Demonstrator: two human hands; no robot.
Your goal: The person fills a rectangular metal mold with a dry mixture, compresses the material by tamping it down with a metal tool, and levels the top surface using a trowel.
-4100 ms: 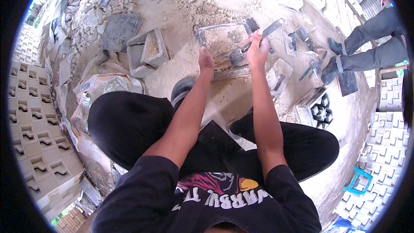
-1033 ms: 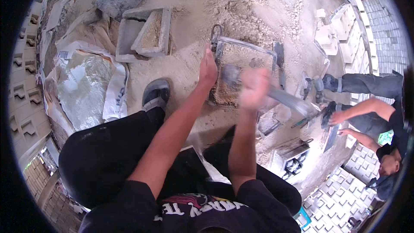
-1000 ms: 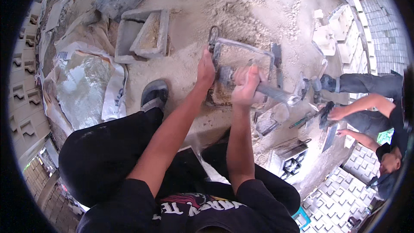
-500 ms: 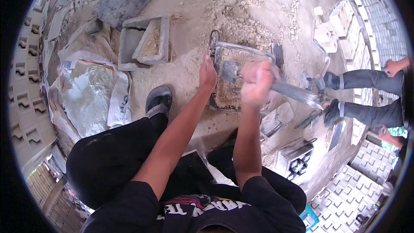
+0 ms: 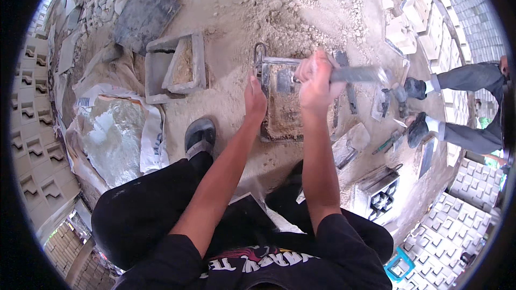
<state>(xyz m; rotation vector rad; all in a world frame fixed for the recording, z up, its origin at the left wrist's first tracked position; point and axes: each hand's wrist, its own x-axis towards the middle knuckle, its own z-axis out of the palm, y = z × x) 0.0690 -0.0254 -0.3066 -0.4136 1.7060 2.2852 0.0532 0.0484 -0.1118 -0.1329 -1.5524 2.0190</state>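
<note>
A rectangular metal mould [image 5: 273, 138] lies on the ground before me, filled with brown, crumbly material. My left hand [image 5: 255, 99] rests along its left side, fingers stretched out, near a metal loop handle [image 5: 260, 49] at the far left corner. My right hand [image 5: 317, 83] is closed around a tamper [image 5: 357, 74], slightly blurred by motion. Its thick grey shaft sticks out to the right of my fist. A flat, dark square end [image 5: 285, 81] shows on the left, over the fill; whether it touches the fill I cannot tell.
Left stand an open sack of pale powder [image 5: 110, 134] and a grey concrete trough [image 5: 200, 64]. Loose rubble [image 5: 301, 27] lies beyond the mould. A trowel [image 5: 349, 147] and a patterned block mould [image 5: 379, 196] lie at right, near another person's legs [image 5: 467, 78].
My right hand has shifted slightly up the view, and the tamper's shaft has swung from slanting down rightward to nearly level. My left hand stays beside the mould. The view has shifted slightly.
</note>
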